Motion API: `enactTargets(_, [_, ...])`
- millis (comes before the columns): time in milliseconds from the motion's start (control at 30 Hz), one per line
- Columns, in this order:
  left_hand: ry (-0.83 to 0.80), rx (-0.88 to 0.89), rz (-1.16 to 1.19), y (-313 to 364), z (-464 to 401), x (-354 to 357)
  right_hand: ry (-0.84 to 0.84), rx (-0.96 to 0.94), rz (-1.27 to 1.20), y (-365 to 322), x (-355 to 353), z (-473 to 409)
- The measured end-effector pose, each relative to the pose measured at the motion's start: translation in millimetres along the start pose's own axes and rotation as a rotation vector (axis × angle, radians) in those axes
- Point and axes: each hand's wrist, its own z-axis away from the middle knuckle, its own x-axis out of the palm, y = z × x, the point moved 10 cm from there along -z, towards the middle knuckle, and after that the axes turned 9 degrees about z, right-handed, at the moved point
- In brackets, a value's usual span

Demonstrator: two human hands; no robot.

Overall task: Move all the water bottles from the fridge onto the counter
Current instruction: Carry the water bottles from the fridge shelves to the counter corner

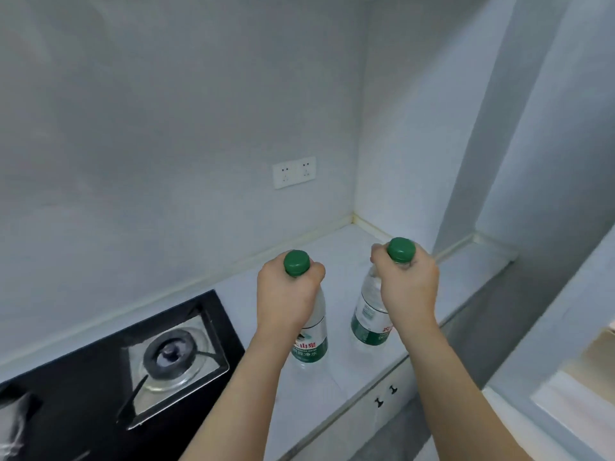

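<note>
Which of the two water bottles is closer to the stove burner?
The bottle in the left hand, its label showing red characters, stands nearer the burner; the right hand's bottle sits toward the corner.

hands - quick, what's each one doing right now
Left hand: closed around the neck of the left water bottle, just under its green cap.
Right hand: closed around the neck of the right water bottle.

Two water bottles, two hands, one burner clear, maybe second.

2 upright green-capped bottles, seemingly on counter
</note>
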Motion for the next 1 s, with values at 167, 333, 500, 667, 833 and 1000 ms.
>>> enactTargets(167, [0.172, 0.015, -0.058, -3, 12, -77, -0.168, -0.061, -0.018, -16, 65, 33])
enactTargets(333, [0.304, 0.038, -0.082, 2, 35, -169, -0.302, -0.128, -0.071, -57, 129, 89])
enactTargets(500, [0.407, 0.072, -0.086, 12, 70, -264, -0.395, -0.193, -0.124, -106, 182, 161])
enactTargets(667, [0.525, 0.076, -0.131, 21, 116, -378, -0.52, -0.258, -0.16, -157, 241, 258])
enactTargets(833, [0.619, 0.077, -0.143, 23, 163, -476, -0.613, -0.326, -0.223, -204, 285, 353])
enactTargets(1000, [0.711, 0.091, -0.182, 29, 212, -559, -0.712, -0.365, -0.276, -247, 321, 439])
